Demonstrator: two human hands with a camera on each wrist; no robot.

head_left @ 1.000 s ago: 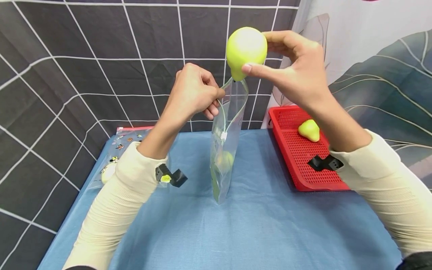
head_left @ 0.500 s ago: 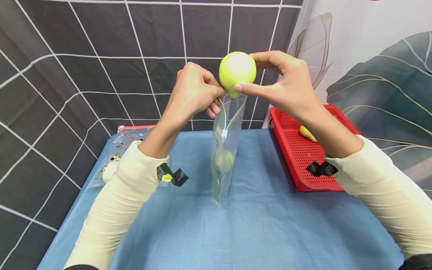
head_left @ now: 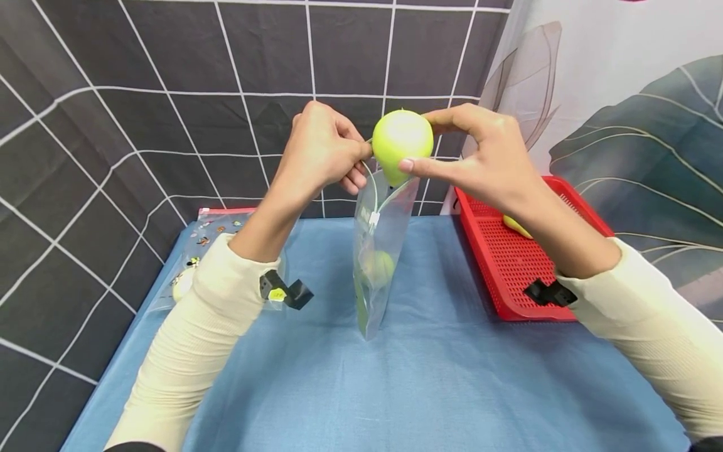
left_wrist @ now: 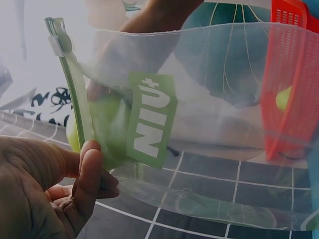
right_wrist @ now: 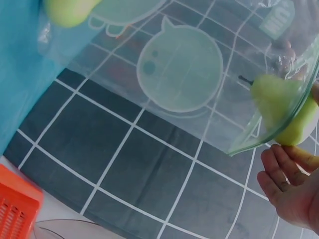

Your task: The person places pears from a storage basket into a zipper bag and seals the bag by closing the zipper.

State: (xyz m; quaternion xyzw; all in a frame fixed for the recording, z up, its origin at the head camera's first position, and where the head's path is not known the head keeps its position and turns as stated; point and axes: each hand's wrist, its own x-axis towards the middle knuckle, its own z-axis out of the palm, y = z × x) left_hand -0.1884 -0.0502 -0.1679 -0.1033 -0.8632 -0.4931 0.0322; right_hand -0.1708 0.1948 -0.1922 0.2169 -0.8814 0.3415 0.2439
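Observation:
My left hand pinches the rim of a clear zip bag, which hangs upright with its mouth at the top. In the left wrist view a green printed label shows on the bag's side. Between the thumb and fingers of my right hand is a yellow-green pear, stem down. Its narrow end is inside the bag's mouth, as the right wrist view shows the pear partly behind the film. Another yellow-green fruit lies lower in the bag.
A red plastic basket stands at the right with a yellow pear in it, partly hidden by my right arm. At the left, a printed zip bag with a pale item inside lies on the blue cloth, behind my left forearm.
My right hand has lowered the pear from above the bag until its narrow end sits in the mouth. My left hand has stayed at the rim.

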